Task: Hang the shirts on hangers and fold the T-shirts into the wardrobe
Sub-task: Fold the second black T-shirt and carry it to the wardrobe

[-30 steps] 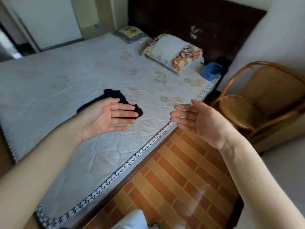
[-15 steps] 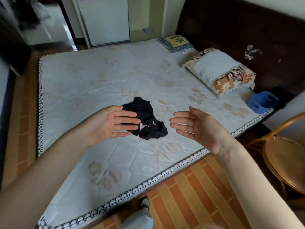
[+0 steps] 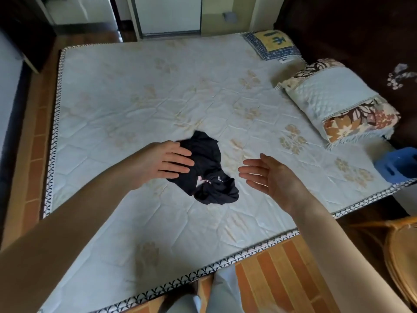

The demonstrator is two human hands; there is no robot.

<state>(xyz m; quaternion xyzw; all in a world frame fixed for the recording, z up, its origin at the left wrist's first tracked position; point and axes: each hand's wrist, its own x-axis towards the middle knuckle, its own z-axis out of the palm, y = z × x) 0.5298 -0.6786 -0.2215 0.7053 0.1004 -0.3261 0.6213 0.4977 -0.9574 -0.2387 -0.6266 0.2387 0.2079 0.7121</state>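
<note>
At frame centre the crumpled black garment, soft and light, is best gathered by its edges with flat, empty left hand and right hand.

We're in a home bedroom: a bare quilted mattress fills the room, a patterned pillow lies against a dark wooden headboard, a wicker chair stands on the tiled floor, and a pale door shows beyond.
</note>
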